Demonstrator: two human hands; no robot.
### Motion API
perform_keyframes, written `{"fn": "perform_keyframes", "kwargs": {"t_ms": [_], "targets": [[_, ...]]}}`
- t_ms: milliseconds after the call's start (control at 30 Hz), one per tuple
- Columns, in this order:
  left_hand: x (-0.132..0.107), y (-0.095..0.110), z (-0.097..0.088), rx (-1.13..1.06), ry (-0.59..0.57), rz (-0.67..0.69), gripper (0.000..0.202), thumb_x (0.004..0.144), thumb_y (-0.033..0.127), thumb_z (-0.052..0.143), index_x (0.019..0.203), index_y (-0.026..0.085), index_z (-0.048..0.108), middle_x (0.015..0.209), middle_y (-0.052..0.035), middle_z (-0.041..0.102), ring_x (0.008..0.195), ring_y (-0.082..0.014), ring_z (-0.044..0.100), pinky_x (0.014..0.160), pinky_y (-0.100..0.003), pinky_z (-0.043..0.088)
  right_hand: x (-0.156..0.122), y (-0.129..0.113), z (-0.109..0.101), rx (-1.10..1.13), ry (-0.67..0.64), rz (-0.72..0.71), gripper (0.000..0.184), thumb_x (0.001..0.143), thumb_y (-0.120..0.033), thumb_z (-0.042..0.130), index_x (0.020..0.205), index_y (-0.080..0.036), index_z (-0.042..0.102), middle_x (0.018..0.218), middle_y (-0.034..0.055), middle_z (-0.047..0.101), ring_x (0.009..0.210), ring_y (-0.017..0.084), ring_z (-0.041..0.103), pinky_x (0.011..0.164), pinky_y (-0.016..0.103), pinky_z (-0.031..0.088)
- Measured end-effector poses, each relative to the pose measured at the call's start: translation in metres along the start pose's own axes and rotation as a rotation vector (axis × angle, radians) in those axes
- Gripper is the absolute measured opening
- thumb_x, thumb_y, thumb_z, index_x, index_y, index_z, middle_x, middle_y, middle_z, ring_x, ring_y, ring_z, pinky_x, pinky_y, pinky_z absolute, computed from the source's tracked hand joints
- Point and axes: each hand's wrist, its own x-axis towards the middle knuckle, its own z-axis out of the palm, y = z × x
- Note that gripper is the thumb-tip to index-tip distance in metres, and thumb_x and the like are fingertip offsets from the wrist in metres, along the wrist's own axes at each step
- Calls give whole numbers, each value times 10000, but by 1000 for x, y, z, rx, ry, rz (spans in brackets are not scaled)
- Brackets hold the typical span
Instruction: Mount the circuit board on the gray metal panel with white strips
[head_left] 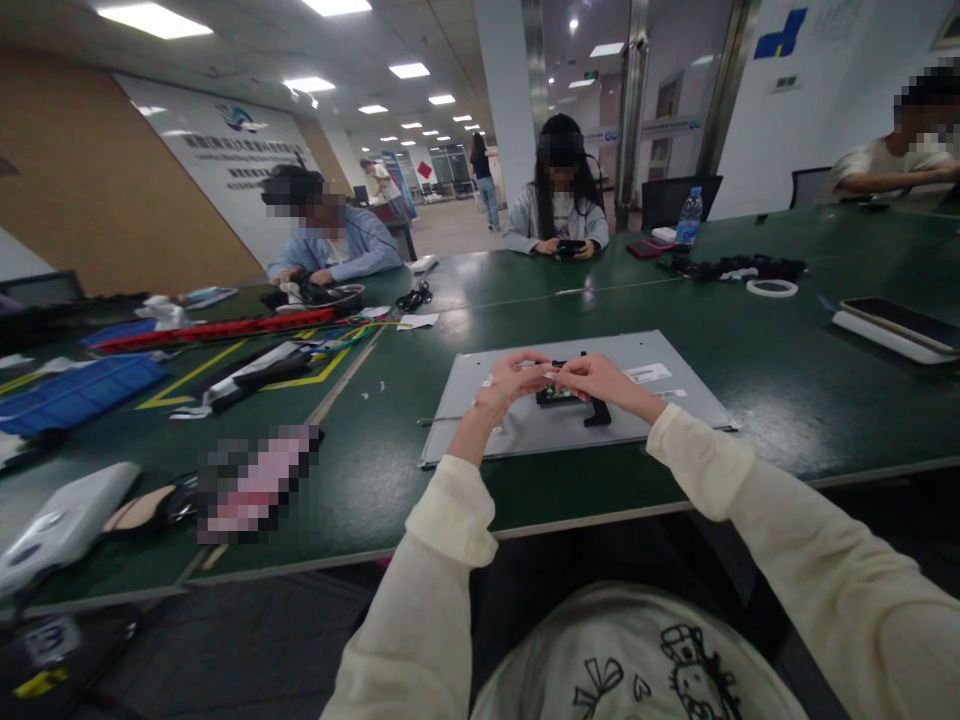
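Observation:
A flat grey panel (630, 350) lies on the green table in front of me, with white labels (647, 374) on its right part. Near its middle sits a green circuit board (556, 396), partly covered by my fingers, beside a black bracket (598, 413). My left hand (514, 380) is above the board, its fingers bent and pinched at the tips. From the other side, my right hand (596, 378) pinches close to the left fingertips. Whatever is between the fingers is too small to make out. A thin rod (442, 420) crosses the panel's left edge.
On the left are a blue tray (82, 392), a red strip (217, 328), a pink phone-like object (262, 480) and a white device (67, 525). At right lie a phone (904, 325), a tape roll (772, 288) and a bottle (688, 217). Several people sit around the table.

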Motion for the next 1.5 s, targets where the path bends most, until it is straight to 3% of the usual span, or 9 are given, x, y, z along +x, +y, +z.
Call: {"fn": "perform_keyframes", "kwargs": {"t_ms": [100,300,700,833,1000,1400,1500], "targets": [[3,-3,-1,87,15,44,386,566,271,863,871,125,676,704,-59,705,665,-145,676,701,-287,555,0,1,-3,-82,23,15,468,799,-601,567,719,-156,686,495,-24,511,456,88,448,493,222,339],[5,-7,0,178,62,105,318,577,298,847,786,133,675,683,-64,707,649,-158,677,631,-267,550,-1,0,-6,-227,51,17,450,802,-571,569,751,-149,718,495,-14,535,460,91,470,510,224,335],[1,-4,1,101,47,9,338,698,444,760,816,143,663,807,-118,741,782,-219,720,600,-247,533,-2,3,-13,-246,36,15,340,808,-446,558,749,-143,700,515,-3,555,483,105,492,540,236,355],[1,-6,-2,120,12,1,315,710,436,750,800,148,662,813,-115,745,717,-187,713,558,-221,517,-4,1,-17,-237,18,21,320,815,-426,532,718,-152,666,511,-16,533,483,103,485,525,230,347],[3,-9,-2,181,-46,39,320,708,451,746,745,144,666,688,-82,722,568,-144,669,458,-190,460,-4,3,-22,-271,-5,33,382,847,-460,492,655,-159,627,497,-21,514,478,99,471,525,231,344],[3,-12,3,264,-64,146,306,753,451,696,731,149,659,651,-64,701,541,-134,649,424,-180,442,-7,4,-32,1,-71,206,309,821,-326,578,1040,-135,684,577,-20,565,534,98,510,523,219,392],[3,-15,6,297,-90,133,304,765,447,687,734,148,644,637,-57,694,518,-125,638,410,-176,425,-13,0,-37,-17,-65,232,261,796,-314,605,977,-143,681,595,-14,574,552,95,515,528,214,392]]}}
